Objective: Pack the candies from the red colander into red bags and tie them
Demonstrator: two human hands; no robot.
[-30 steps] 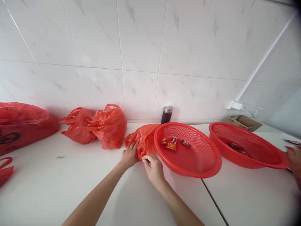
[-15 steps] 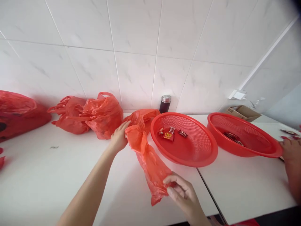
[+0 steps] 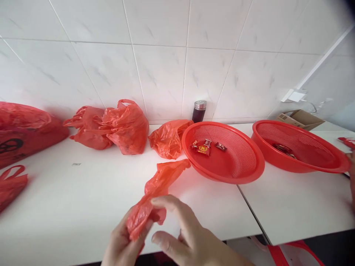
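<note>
Both my hands hold one thin red plastic bag close to me at the table's near edge. My left hand grips its lower end from the left. My right hand pinches the same end, fingers curled over the plastic. The bag's free end trails up toward a red mesh basket with a few wrapped candies in it.
A crumpled red bag lies left of that basket, with fuller red bags and a large one along the tiled wall. A dark flask, a second red basket, a cardboard box and another person's hand are right.
I pulled one red bag away from the pile toward me. My left hand left the pile and joined my right hand on the bag's near end.
</note>
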